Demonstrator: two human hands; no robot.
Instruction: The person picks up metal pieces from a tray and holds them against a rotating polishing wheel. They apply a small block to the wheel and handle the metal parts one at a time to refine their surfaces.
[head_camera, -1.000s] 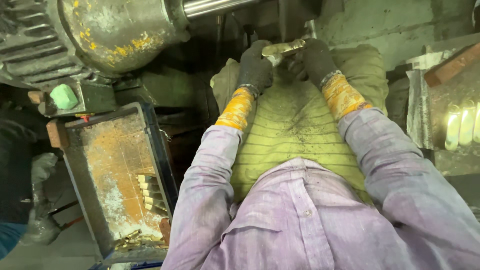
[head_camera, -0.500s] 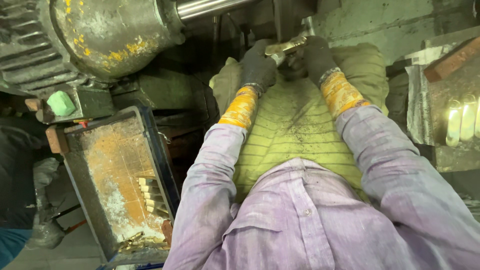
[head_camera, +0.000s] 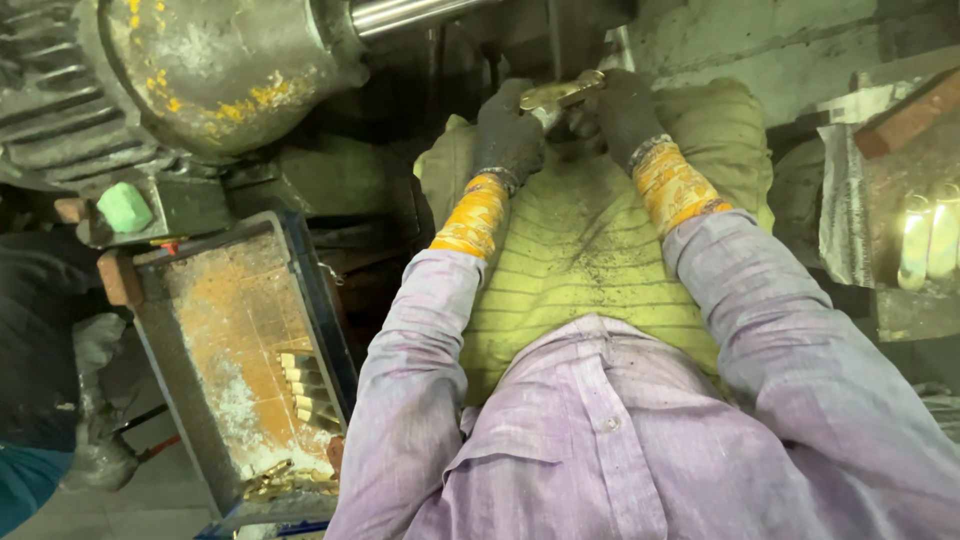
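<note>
2 gloved hands, left hand (head_camera: 508, 135) and right hand (head_camera: 622, 112), both grasping a brass part (head_camera: 558, 93) above a green cloth (head_camera: 580, 250); tray (head_camera: 240, 300) at left.

Workshop, metalworking: grimy motor housing (head_camera: 210, 70) with steel shaft (head_camera: 405, 14), dusty parts tray (head_camera: 240, 370), stained concrete wall (head_camera: 760, 40), soiled work gloves.

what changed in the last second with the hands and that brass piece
Little changed. The brass piece shifted slightly up and to the right, and now sticks out between the gloved left hand and right hand. Both hands kept their grip on it, over the yellow-green cloth. The tray and motor housing stayed put.
</note>
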